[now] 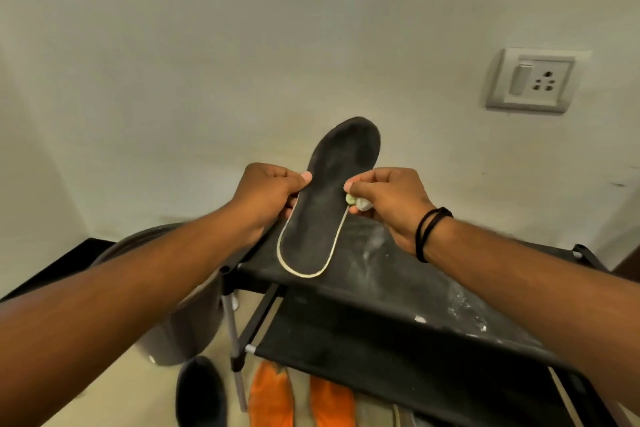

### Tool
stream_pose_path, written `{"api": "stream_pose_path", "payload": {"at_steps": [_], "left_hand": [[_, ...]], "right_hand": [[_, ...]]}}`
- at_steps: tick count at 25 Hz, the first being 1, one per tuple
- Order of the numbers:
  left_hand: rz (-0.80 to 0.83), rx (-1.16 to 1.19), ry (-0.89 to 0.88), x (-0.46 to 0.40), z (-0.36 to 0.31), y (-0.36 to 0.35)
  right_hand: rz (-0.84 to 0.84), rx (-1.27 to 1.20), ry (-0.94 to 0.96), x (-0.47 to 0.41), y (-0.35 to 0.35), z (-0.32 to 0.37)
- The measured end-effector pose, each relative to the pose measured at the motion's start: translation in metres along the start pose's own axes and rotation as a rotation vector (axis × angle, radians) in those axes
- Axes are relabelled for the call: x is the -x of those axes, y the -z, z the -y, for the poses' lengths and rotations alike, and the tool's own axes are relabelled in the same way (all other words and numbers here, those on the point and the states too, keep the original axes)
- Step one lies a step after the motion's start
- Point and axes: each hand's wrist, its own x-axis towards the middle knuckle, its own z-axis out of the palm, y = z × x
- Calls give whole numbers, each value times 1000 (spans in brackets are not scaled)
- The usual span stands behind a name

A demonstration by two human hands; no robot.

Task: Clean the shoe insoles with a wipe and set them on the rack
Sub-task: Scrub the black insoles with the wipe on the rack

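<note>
Here the left hand pinches the dark insole at its 9 o'clock edge; the right hand squeezes a wipe at 3 o'clock, above the rack

The insole is held up between the two hands, above the top shelf of the rack. The fingers of the left hand pinch its left edge. The fingers of the right hand hold a wipe against its right edge. Left of the rack stands a bin. Under the rack lie shoes. On the wall, to the right beyond the fingers, is a socket.
</note>
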Motion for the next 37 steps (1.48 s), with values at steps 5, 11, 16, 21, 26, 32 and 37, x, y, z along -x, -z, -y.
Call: {"api": "stream_pose_path", "payload": {"at_steps": [5,11,16,21,26,32,37], "left_hand": [[-77,-35,7,47,17,92],[-269,48,142,109,85,180],[-339,18,262,159,148,227],[-275,6,483,200,226,230],[-229,36,670,218,292,209],[-326,-74,759,203,345,196],[-467,-152,742,190,378,183]], "right_hand": [[143,101,91,24,-76,13],[205,143,206,75,-182,-20],[352,214,161,115,-244,-74],[557,343,-33,146,-256,-148],[650,474,-199,159,-259,-214],[653,554,-310,153,-279,-271],[593,639,-285,143,-297,-296]]}}
